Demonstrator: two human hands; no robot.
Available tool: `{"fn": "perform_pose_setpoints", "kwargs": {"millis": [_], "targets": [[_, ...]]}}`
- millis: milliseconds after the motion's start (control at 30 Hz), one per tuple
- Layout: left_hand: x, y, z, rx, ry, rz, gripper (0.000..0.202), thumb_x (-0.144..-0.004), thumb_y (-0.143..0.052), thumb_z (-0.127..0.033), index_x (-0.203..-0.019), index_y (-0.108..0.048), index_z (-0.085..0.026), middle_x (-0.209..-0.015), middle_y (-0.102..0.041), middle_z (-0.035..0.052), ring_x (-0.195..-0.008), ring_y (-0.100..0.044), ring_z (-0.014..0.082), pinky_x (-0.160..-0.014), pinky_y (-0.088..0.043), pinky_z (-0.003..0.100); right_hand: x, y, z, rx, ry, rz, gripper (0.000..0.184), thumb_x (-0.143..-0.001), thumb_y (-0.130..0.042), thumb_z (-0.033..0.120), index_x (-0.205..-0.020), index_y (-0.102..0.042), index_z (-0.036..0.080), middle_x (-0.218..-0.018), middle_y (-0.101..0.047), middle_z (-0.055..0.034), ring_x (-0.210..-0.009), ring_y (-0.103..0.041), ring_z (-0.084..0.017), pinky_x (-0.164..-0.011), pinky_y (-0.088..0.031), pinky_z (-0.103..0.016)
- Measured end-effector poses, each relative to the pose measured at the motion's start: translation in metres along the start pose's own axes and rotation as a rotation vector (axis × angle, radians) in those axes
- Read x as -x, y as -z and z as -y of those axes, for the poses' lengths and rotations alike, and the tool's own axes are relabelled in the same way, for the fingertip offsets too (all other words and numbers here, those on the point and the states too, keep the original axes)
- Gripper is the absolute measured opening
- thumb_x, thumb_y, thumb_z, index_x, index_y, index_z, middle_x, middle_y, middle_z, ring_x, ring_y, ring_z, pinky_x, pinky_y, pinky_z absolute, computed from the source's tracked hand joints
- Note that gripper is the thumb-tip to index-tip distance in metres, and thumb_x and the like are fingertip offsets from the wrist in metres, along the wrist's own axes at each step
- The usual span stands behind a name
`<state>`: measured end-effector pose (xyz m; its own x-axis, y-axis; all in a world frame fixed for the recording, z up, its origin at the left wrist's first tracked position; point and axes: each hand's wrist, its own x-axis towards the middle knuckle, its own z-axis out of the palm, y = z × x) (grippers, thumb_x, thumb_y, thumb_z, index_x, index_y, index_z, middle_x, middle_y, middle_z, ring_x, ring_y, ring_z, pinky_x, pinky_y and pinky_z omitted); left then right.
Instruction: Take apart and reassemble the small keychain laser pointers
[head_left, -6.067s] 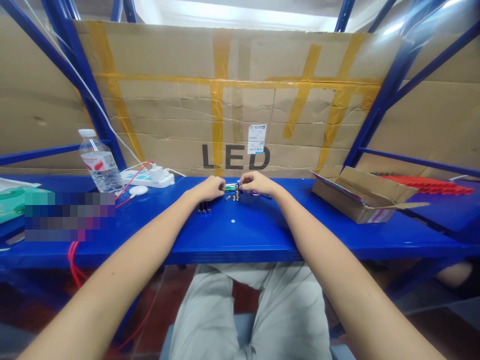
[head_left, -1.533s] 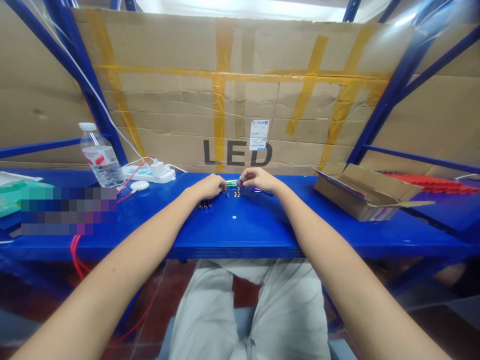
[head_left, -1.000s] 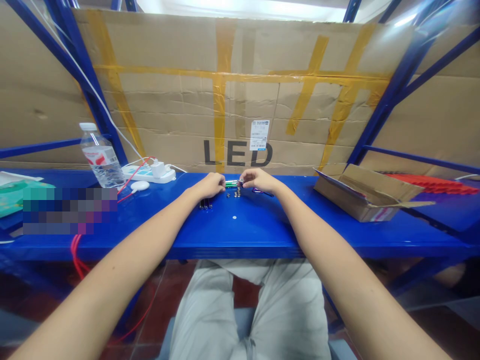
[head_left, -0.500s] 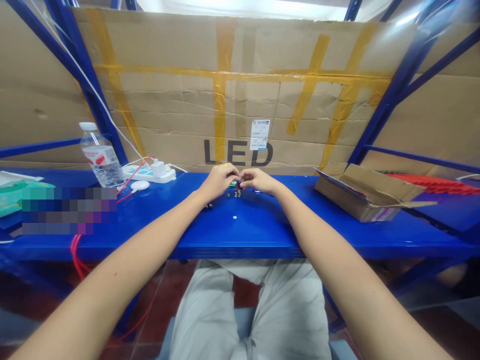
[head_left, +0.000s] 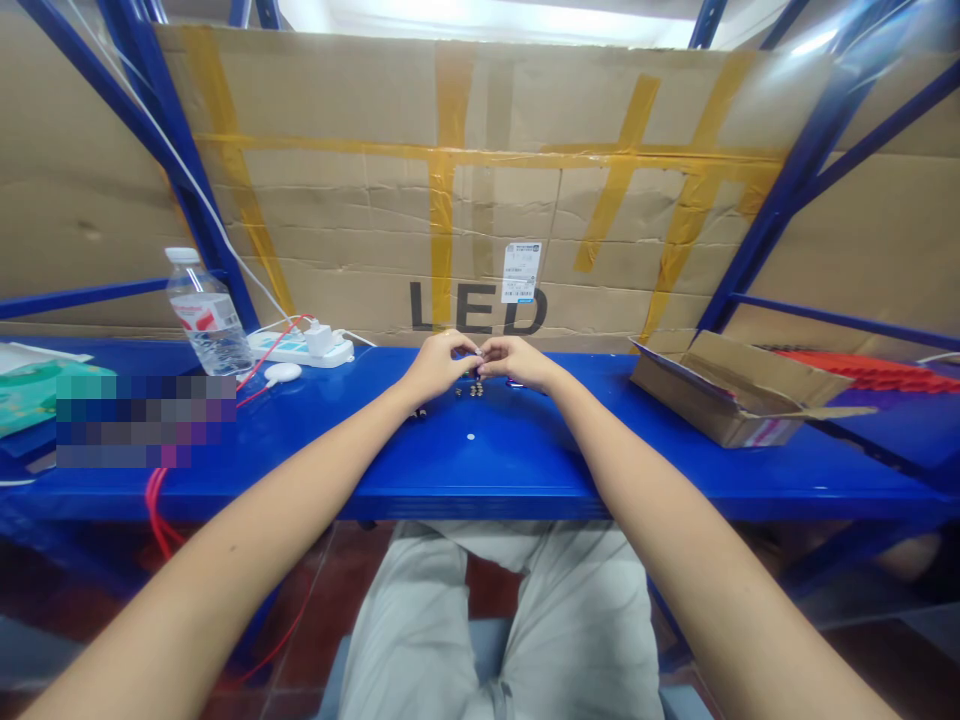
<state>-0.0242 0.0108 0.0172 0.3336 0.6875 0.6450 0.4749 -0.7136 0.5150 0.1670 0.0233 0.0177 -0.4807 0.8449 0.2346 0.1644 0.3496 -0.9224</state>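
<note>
My left hand (head_left: 444,363) and my right hand (head_left: 517,362) meet fingertip to fingertip above the blue table (head_left: 517,460). Both are closed in a pinch around something small between them, too tiny and too covered by fingers to name. Just under the fingertips lie several small metallic pieces (head_left: 477,390). A few more dark bits (head_left: 418,412) rest beside my left wrist. Partly hidden behind my right hand is a small, shiny bluish item (head_left: 514,383) whose kind I cannot make out.
On the left stand a water bottle (head_left: 208,318) and a white power strip (head_left: 300,346) with cables, near a round white object (head_left: 283,373). An open cardboard box (head_left: 720,395) sits at the right, before red material (head_left: 862,368). Behind the table rises a large cardboard sheet (head_left: 360,220).
My fingers have shifted slightly where they meet, and the green item seen between them before is now mostly covered. The whole view has moved a little.
</note>
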Motion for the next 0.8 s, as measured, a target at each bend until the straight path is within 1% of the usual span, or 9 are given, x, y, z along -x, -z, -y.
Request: {"fn": "perform_pose_setpoints", "kwargs": {"millis": [133,233,267,333,500,567,633,700,800], "targets": [[-0.003,0.002,0.008,0.113,0.098,-0.042,0.016,-0.077,-0.07,-0.029,-0.085,-0.072,-0.015,-0.087,-0.074,0.0064,-0.084,-0.066,0.0198,-0.079,-0.051,0.033,-0.002,-0.004,0.001,0.099,-0.008,-0.085,0.026,-0.067,-0.074,0.007,-0.09,-0.066,0.015,-0.083,-0.073,-0.0051,-0.081,-0.069,-0.018,-0.078,-0.055,-0.031],[-0.008,0.005,0.018,0.193,0.162,-0.121,0.014,-0.077,-0.069,-0.027,-0.084,-0.069,-0.015,-0.088,-0.074,0.0068,-0.087,-0.068,0.0202,-0.084,-0.052,0.034,-0.005,-0.013,0.0,0.39,0.005,-0.172,0.015,-0.071,-0.073,0.01,-0.084,-0.067,0.015,-0.079,-0.072,-0.0057,-0.073,-0.066,-0.018,-0.071,-0.052,-0.029],[-0.01,0.006,0.022,0.225,0.183,-0.152,0.013,-0.077,-0.068,-0.025,-0.084,-0.068,-0.014,-0.088,-0.075,0.007,-0.088,-0.069,0.0199,-0.085,-0.053,0.034,-0.006,-0.017,-0.001,0.517,0.02,-0.162,0.01,-0.072,-0.073,0.012,-0.08,-0.068,0.015,-0.076,-0.071,-0.0057,-0.07,-0.064,-0.017,-0.069,-0.051,-0.029],[-0.013,0.007,0.029,0.304,0.227,-0.201,0.011,-0.079,-0.065,-0.022,-0.086,-0.065,-0.014,-0.088,-0.074,0.008,-0.087,-0.07,0.0193,-0.084,-0.054,0.034,-0.007,-0.029,-0.003,0.718,0.065,-0.054,0.003,-0.076,-0.072,0.016,-0.074,-0.07,0.017,-0.072,-0.071,-0.0059,-0.068,-0.063,-0.018,-0.067,-0.048,-0.028],[-0.016,0.008,0.033,0.453,0.366,-0.249,0.009,-0.085,-0.056,-0.017,-0.093,-0.06,-0.015,-0.086,-0.072,0.0075,-0.082,-0.07,0.0179,-0.071,-0.058,0.029,-0.008,-0.055,-0.008,0.984,0.172,-0.013,0.012,-0.078,-0.067,0.01,-0.072,-0.072,0.019,-0.081,-0.075,-0.0106,-0.079,-0.066,-0.024,-0.072,-0.045,-0.03],[-0.015,0.007,0.032,0.483,0.384,-0.224,0.01,-0.087,-0.055,-0.017,-0.096,-0.06,-0.016,-0.084,-0.07,0.006,-0.078,-0.069,0.0164,-0.067,-0.058,0.028,-0.008,-0.056,-0.007,0.961,0.191,0.009,0.015,-0.079,-0.063,0.007,-0.074,-0.072,0.019,-0.084,-0.075,-0.0101,-0.081,-0.066,-0.023,-0.074,-0.045,-0.03],[-0.013,0.006,0.031,0.513,0.382,-0.181,0.01,-0.089,-0.055,-0.019,-0.099,-0.059,-0.017,-0.082,-0.067,0.0042,-0.077,-0.068,0.0154,-0.065,-0.059,0.029,-0.008,-0.049,-0.004,0.857,0.175,-0.018,0.015,-0.079,-0.061,0.006,-0.077,-0.07,0.018,-0.083,-0.074,-0.0084,-0.079,-0.065,-0.021,-0.074,-0.045,-0.03],[-0.011,0.004,0.031,0.529,0.37,-0.138,0.012,-0.091,-0.056,-0.021,-0.101,-0.059,-0.017,-0.08,-0.065,0.003,-0.078,-0.067,0.0153,-0.064,-0.059,0.029,-0.008,-0.036,0.0,0.73,0.148,-0.15,0.009,-0.081,-0.062,0.011,-0.078,-0.068,0.017,-0.08,-0.072,-0.0072,-0.076,-0.063,-0.02,-0.073,-0.046,-0.03],[-0.008,0.001,0.032,0.5,0.321,-0.077,0.014,-0.089,-0.059,-0.02,-0.103,-0.061,-0.016,-0.08,-0.063,0.003,-0.076,-0.065,0.0148,-0.063,-0.059,0.029,-0.008,-0.015,0.005,0.455,0.192,-0.38,0.003,-0.081,-0.062,0.018,-0.079,-0.064,0.016,-0.083,-0.072,-0.0064,-0.079,-0.064,-0.019,-0.076,-0.049,-0.031]]}}
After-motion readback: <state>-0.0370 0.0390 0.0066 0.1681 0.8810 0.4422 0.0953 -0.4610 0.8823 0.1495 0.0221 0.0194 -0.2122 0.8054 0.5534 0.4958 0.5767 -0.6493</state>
